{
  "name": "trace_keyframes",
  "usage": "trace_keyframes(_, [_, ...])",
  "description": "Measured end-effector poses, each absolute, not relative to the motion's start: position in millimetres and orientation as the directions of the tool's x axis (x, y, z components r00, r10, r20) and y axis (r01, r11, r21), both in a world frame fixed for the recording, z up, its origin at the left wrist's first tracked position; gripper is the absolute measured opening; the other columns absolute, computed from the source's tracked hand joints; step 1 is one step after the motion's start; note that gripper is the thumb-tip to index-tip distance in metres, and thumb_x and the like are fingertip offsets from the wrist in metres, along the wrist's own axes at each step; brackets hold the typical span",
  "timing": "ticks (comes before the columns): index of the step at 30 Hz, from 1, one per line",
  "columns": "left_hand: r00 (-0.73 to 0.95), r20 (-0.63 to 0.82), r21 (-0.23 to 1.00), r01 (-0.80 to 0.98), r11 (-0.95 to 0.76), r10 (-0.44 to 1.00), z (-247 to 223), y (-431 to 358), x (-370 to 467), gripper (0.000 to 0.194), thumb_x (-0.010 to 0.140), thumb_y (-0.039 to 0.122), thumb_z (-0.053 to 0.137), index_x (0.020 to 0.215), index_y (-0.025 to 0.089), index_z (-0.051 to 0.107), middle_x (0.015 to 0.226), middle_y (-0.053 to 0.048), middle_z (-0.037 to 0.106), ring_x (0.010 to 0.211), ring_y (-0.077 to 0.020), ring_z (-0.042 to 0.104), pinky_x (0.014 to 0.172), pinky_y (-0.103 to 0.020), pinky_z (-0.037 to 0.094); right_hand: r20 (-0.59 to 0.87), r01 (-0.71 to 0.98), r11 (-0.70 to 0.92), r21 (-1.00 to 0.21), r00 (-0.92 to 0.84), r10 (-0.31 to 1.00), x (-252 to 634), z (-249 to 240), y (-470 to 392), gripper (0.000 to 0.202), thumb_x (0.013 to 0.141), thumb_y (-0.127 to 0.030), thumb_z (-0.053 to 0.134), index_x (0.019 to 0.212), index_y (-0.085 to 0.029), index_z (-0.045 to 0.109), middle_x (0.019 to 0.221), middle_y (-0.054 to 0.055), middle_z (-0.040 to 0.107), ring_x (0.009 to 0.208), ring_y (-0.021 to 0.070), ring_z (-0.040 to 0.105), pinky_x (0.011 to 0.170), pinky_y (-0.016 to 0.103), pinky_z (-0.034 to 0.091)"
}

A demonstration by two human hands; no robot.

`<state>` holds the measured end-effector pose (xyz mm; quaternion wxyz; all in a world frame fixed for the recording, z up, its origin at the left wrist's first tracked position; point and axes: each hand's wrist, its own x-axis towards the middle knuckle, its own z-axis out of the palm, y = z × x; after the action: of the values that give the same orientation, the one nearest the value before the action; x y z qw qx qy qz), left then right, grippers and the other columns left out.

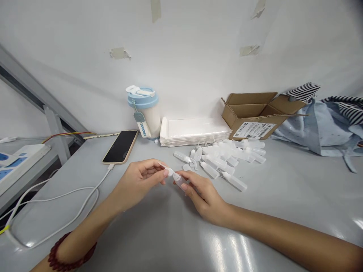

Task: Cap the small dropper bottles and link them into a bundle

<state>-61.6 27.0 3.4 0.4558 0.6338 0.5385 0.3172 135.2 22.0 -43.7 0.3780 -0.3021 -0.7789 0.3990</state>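
My right hand (200, 190) is closed round a small translucent squeeze bottle (180, 181), tilted with its neck toward the left. Pinched between thumb and fingers of my left hand (141, 179) is a small white cap-like piece (170, 172). It is right at the bottle's mouth; I cannot tell whether it is fastened there. Beyond my right hand lies a loose heap of similar plastic bottles (210, 170), several with white caps.
Behind the heap stand a stack of white padded envelopes (195, 130) and an open cardboard box (246, 121). A blue-lidded cup (151, 117) and a phone (120, 147) on a white charging cable (96, 189) are at left. Light blue striped cloth (317, 124) lies far right.
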Motion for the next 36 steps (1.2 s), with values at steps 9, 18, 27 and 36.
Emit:
trace_keyframes(9, [0.262,-0.093,0.893,0.449,-0.036,0.961,0.9,19.6,-55.1,0.016,0.084,0.035,0.058,0.084,0.021,0.065,0.074,0.002,0.066,0.071,-0.0137,0.061,0.067,-0.023,0.048,0.286,0.146,0.409,-0.901,-0.508,0.812,134.5,-50.7,19.1,0.034,0.093,-0.019,0.038,0.127,-0.019,0.033,0.088,0.004,0.061,0.072,0.0145,0.054,0.065,0.028,0.043])
trace_keyframes(18, [0.357,-0.035,0.817,0.548,-0.179,0.933,2.1,20.8,-57.6,0.013,0.087,0.03,0.053,0.092,0.025,0.064,0.098,0.001,0.065,0.09,-0.0163,0.059,0.078,-0.027,0.046,0.232,0.108,0.328,-0.938,-0.507,0.83,133.2,-53.3,20.7,0.023,0.094,-0.021,0.036,0.117,-0.021,0.032,0.076,-0.001,0.054,0.064,0.0121,0.048,0.06,0.026,0.04])
trace_keyframes(27, [0.306,-0.182,0.854,0.52,-0.004,0.934,1.4,18.7,-56.1,0.026,0.087,0.045,0.052,0.085,0.022,0.064,0.079,0.001,0.066,0.07,-0.0147,0.06,0.063,-0.024,0.047,0.237,0.095,0.339,-0.936,-0.54,0.808,134.3,-55.0,20.1,0.023,0.095,-0.023,0.035,0.118,-0.022,0.031,0.078,0.0,0.054,0.064,0.0126,0.047,0.061,0.027,0.041])
trace_keyframes(36, [0.358,-0.131,0.842,0.532,-0.087,0.924,8.1,18.5,-55.7,0.02,0.086,0.038,0.055,0.097,0.025,0.065,0.095,0.001,0.067,0.081,-0.0163,0.061,0.073,-0.026,0.047,0.233,0.097,0.333,-0.938,-0.536,0.812,133.6,-54.2,20.6,0.022,0.095,-0.023,0.034,0.117,-0.023,0.031,0.077,0.0,0.054,0.063,0.0125,0.045,0.06,0.026,0.039])
